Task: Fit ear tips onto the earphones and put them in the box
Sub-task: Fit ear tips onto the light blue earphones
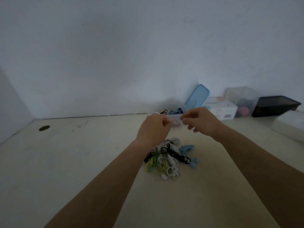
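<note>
Tangled cords in white, green, black and blue make one heap of earphones (166,159) on the table (65,162), too knotted to count. Above it, two hands, left hand (153,129) and right hand (202,120), pinch the ends of one small clear box (174,120), long axis left-right. Behind, one blue lid (197,96) leans on the wall.

Left half of my pale cream desk (69,162) bare, free to sweep, only round cable hole (44,128) there. Tangled heap of white, black, green and blue earphones (167,159) blocks centre under my wrists. Right rear crowded: white carton (222,111), clear tub (241,99), black tray (274,106), white block (289,125).
</note>
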Motion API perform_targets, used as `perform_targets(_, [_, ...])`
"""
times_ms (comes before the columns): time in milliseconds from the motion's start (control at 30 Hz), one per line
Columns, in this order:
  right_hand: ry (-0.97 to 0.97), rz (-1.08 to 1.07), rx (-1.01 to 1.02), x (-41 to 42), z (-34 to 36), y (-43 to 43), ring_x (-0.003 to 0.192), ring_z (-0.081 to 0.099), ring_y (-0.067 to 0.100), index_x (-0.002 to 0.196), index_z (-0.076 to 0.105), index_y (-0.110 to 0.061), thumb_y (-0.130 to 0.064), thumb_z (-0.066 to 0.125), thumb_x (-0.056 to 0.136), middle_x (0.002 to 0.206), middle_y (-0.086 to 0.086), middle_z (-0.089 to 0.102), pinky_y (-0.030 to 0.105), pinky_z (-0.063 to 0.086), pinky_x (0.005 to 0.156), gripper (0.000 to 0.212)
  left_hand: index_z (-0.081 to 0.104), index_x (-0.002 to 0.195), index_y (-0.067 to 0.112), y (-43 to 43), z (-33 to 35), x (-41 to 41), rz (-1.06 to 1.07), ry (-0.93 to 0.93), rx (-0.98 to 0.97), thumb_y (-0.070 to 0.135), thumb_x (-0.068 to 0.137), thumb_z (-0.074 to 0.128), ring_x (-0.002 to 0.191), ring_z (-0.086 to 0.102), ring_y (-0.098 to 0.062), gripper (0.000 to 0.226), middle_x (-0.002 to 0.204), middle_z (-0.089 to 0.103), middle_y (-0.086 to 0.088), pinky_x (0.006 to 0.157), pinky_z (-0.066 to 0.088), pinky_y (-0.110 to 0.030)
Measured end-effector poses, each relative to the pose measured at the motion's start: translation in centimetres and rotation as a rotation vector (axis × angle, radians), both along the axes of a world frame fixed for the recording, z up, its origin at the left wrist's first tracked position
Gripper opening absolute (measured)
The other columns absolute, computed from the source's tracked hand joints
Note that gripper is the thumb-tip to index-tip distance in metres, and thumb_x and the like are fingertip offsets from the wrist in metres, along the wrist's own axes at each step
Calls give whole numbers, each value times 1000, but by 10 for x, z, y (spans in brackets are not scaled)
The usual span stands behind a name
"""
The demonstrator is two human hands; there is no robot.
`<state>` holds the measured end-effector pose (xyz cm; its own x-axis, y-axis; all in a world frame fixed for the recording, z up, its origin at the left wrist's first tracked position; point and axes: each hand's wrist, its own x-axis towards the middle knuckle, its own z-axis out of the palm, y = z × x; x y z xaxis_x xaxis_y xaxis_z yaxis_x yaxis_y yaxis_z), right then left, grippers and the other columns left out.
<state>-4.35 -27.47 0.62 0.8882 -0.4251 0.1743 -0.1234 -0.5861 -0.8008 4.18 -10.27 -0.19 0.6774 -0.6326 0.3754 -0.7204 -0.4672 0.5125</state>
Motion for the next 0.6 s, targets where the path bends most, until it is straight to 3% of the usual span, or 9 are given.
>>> perform_targets(133, [209, 96, -186, -30, -19, 15, 78, 64, 9, 105, 72, -20, -24, 69, 91, 94, -4, 69, 15, 44, 61, 16, 71, 97, 27, 19, -11, -34, -18, 56, 152, 32, 92, 61, 70, 53, -6, 12, 79, 56, 12, 68, 44, -24])
perform_targets(233, [323, 113, -310, -39, -32, 26, 86, 63, 13, 109, 72, -22, -35, 72, 87, 104, 0, 65, 20, 44, 67, 26, 72, 107, 24, 26, -21, -47, -34, 31, 241, 28, 95, 57, 89, 58, -13, 20, 96, 63, 3, 82, 49, -30])
perform_targets(333, [303, 58, -350, -46, -34, 34, 89, 63, 16, 101, 73, -19, -31, 74, 86, 103, 3, 68, 24, 45, 73, 19, 71, 106, 26, 33, -25, -58, 30, 10, 136, 24, 94, 54, 95, 60, -17, 21, 102, 66, 1, 86, 50, -34])
perform_targets(467, [249, -25, -273, -53, -27, 35, 79, 66, 15, 84, 74, -15, -26, 75, 85, 85, 0, 72, 18, 44, 60, 11, 71, 95, 30, 38, -23, -66, 82, 12, -7, 23, 90, 56, 90, 60, -14, 17, 97, 66, 5, 82, 52, -34])
perform_targets(600, [35, -82, -88, -60, -14, 35, 74, 71, 18, 78, 72, -18, -21, 73, 86, 80, 2, 74, 31, 57, 68, 9, 72, 90, 24, 45, -26, -67, 95, 100, -113, 20, 90, 58, 85, 61, -10, 14, 92, 68, 6, 79, 51, -28])
